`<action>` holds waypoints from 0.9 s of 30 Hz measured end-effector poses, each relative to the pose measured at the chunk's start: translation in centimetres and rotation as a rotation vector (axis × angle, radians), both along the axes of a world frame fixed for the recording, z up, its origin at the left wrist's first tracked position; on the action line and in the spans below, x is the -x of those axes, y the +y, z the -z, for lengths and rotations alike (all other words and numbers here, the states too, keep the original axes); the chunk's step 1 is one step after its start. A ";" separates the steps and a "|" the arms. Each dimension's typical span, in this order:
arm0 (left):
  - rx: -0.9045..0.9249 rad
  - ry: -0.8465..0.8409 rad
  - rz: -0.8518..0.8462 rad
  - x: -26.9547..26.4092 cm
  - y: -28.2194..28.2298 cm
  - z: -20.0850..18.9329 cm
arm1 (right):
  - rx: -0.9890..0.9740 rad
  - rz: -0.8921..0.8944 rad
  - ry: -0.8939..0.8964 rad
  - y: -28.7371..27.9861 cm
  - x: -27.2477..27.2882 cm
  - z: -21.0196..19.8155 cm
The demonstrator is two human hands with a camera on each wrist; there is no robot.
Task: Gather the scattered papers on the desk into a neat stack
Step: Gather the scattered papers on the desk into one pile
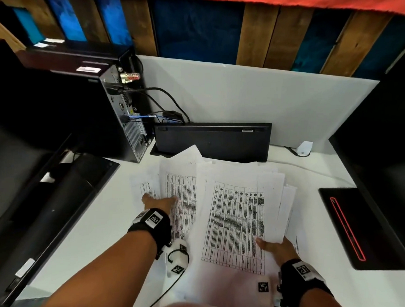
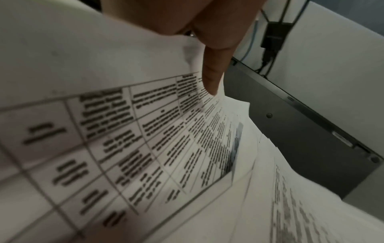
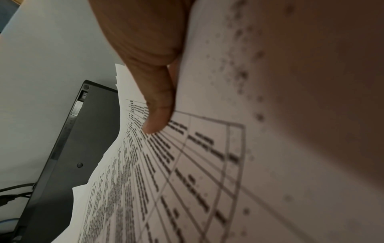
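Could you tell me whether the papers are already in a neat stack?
No, the papers lie fanned and overlapping askew across the desk.

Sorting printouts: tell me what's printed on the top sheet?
A black grid table of text on the top sheet, clearest in head view.

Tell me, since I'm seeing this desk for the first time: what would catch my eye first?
First, the fan of printed papers, covered in tables, spread over the middle of the white desk. The left hand lies on the sheets at the left, and the right hand holds the big sheet's lower right edge with its thumb on top. Behind them a black keyboard stands on edge against the white partition.
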State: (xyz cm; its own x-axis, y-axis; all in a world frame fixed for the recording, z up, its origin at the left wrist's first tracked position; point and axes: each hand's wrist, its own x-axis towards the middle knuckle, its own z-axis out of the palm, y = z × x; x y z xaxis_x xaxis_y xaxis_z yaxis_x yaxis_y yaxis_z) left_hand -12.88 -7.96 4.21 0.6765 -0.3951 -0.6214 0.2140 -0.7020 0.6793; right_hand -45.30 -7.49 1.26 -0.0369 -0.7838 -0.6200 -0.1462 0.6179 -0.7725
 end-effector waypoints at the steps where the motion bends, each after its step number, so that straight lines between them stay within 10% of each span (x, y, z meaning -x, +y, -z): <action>1: -0.019 0.035 0.027 -0.3 -0.1 0.1 | -0.001 0.004 0.002 0.0 0.0 0.1; 9: 0.004 -0.206 0.165 -0.2 1.4 -0.1 | 0.015 0.024 -0.017 0.1 -0.2 -0.5; 19: -0.541 -0.456 0.354 -5.0 3.1 -0.6 | 0.003 0.016 -0.032 0.0 -0.2 -0.6; 27: -0.200 -0.048 0.116 -3.0 1.3 0.2 | 0.006 0.025 -0.036 0.2 -0.2 -0.1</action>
